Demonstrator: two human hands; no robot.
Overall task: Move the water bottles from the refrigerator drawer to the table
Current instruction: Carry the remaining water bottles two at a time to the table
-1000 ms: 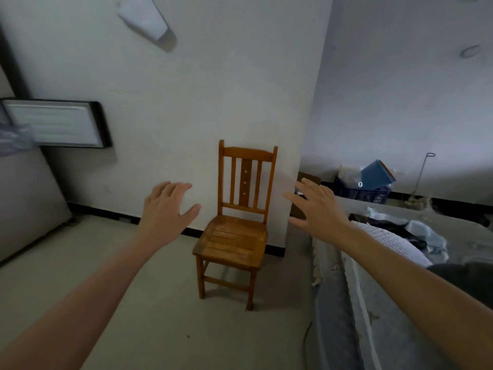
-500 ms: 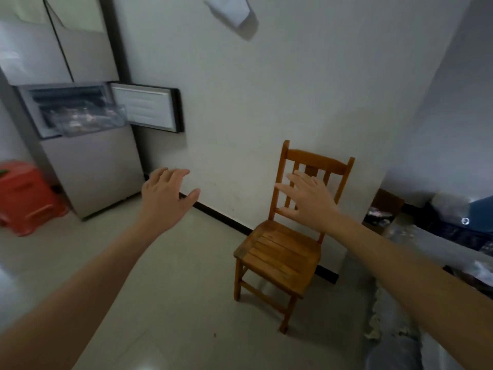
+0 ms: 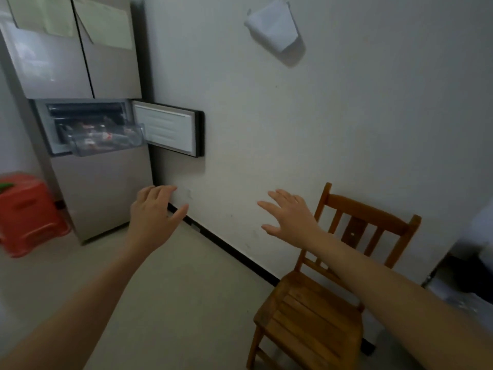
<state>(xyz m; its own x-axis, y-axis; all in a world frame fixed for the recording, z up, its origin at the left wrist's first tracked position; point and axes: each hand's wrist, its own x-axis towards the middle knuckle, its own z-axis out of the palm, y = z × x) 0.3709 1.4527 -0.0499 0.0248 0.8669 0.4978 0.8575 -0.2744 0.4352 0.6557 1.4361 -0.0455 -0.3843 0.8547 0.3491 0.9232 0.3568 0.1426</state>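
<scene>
A tall grey refrigerator (image 3: 104, 188) stands at the left against the wall. Its small middle door (image 3: 168, 128) is swung open to the right. A clear plastic drawer (image 3: 106, 141) is pulled out of that compartment, and water bottles (image 3: 104, 136) with red labels lie blurred inside it. My left hand (image 3: 153, 214) is held out in front of me with its fingers relaxed, holding nothing. My right hand (image 3: 289, 216) is also stretched forward, fingers spread and empty. Both hands are far from the drawer. No table is in view.
A wooden chair (image 3: 320, 303) stands against the white wall at the lower right, under my right forearm. A red plastic stool (image 3: 29, 212) sits on the floor left of the refrigerator. A white paper (image 3: 272, 28) hangs on the wall. Dark clutter lies at the far right.
My view has swung left: the chair slid to the lower right and the refrigerator with its open drawer came into sight. Both hands stay outstretched and empty.
</scene>
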